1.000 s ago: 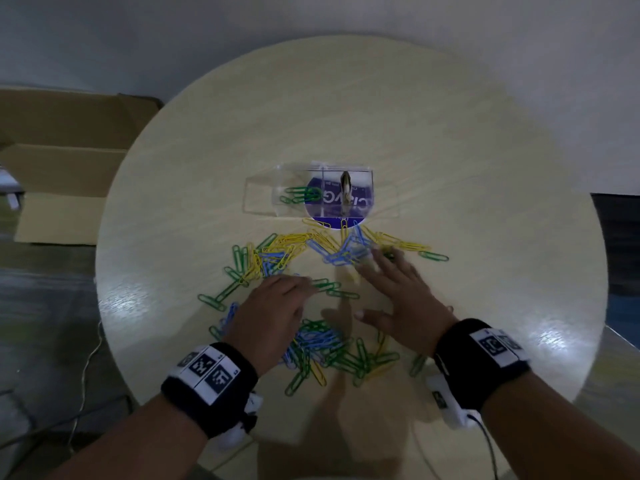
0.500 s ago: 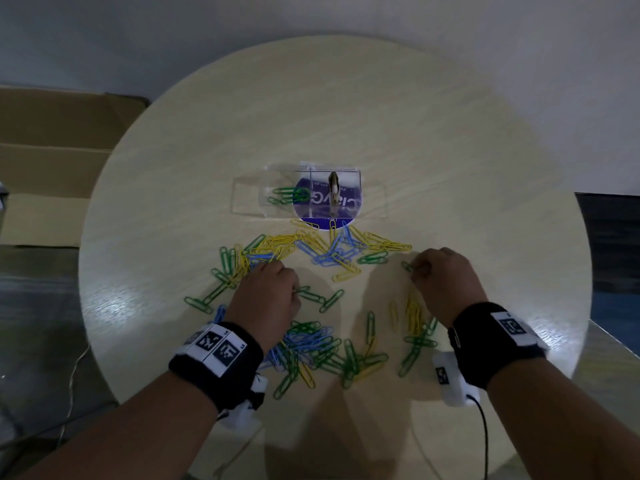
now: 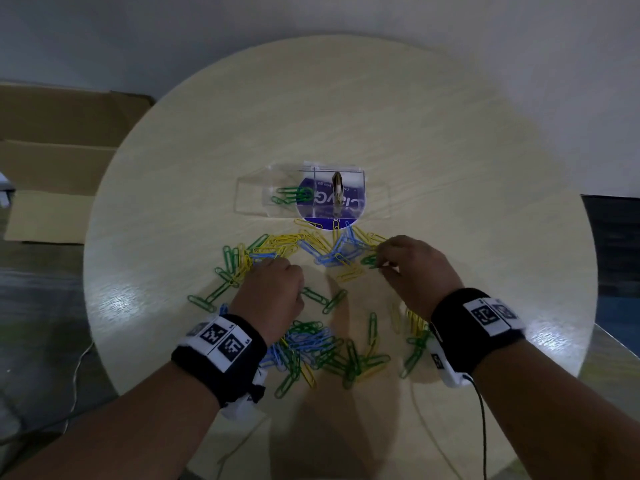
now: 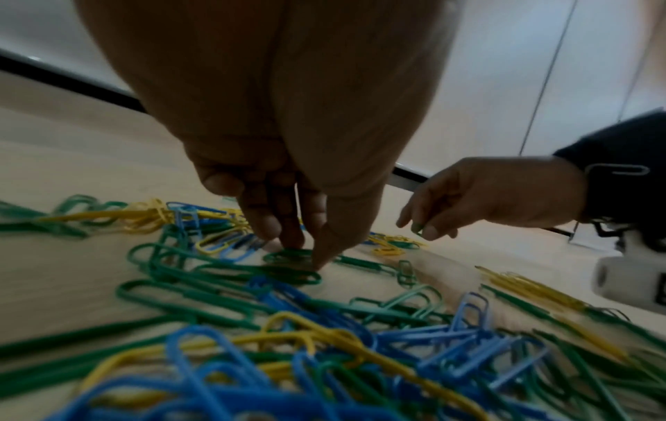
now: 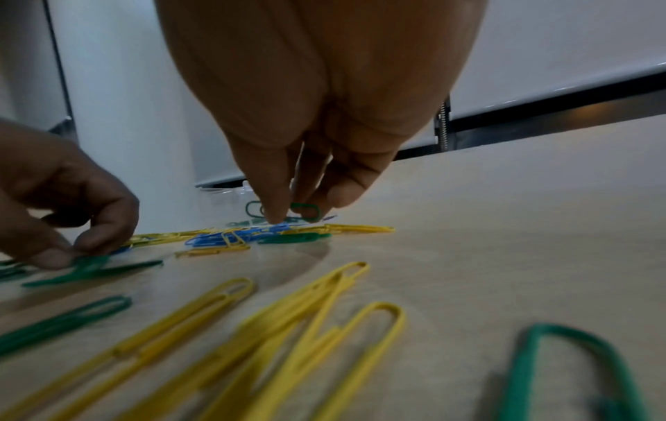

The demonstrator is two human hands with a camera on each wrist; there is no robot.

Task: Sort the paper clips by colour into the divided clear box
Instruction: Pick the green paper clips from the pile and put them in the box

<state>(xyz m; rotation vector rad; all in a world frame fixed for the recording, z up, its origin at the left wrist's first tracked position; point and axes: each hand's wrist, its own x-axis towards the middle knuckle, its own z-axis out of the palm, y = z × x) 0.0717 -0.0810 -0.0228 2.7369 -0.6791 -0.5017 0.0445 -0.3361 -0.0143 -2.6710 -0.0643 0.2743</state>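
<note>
Both hands pinch green clips: the right hand lifts one near the far heap, the left hand grips another on the worktop. The clear box lies straight beyond, its green compartment far-left, so the left hand is nearer.

Dim overhead light, glare patches on table, blurred wrist-view foregrounds, bowed edges.

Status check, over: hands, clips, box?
Left hand pinching a green clip on the table; right hand holding green clips. Clear box holds only green; piles still mixed.
</note>
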